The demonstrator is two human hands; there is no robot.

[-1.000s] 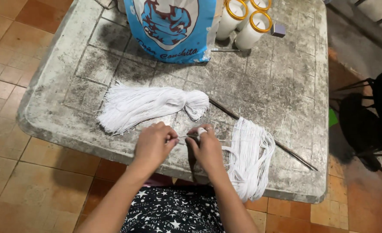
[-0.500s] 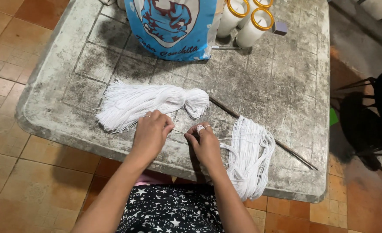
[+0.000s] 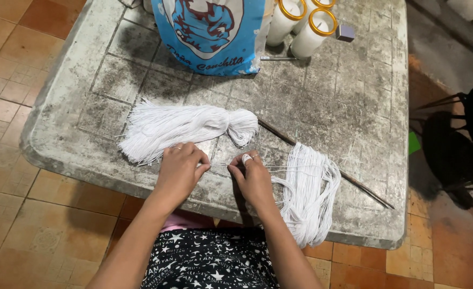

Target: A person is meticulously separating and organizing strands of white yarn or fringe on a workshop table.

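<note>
My left hand [image 3: 181, 172] and my right hand [image 3: 254, 179] rest near the front edge of a worn stone table [image 3: 354, 128], fingers pinched on a thin white string [image 3: 220, 165] stretched between them. Just beyond my left hand lies a tied bundle of cut white strings [image 3: 183, 128], fanned out to the left. To the right of my right hand a loose hank of white string [image 3: 308, 192] hangs over the table's front edge. The string I hold runs toward that hank.
A thin dark rod [image 3: 327, 166] lies diagonally across the table. At the back stand a blue printed bag [image 3: 209, 32] and white candles with yellow rims [image 3: 308, 27]. A dark chair [image 3: 461, 144] is at the right. Tiled floor [image 3: 12, 80] surrounds the table.
My hands have drawn slightly apart along the string and shifted a little toward the table's front; the bundle and hank have stayed put.
</note>
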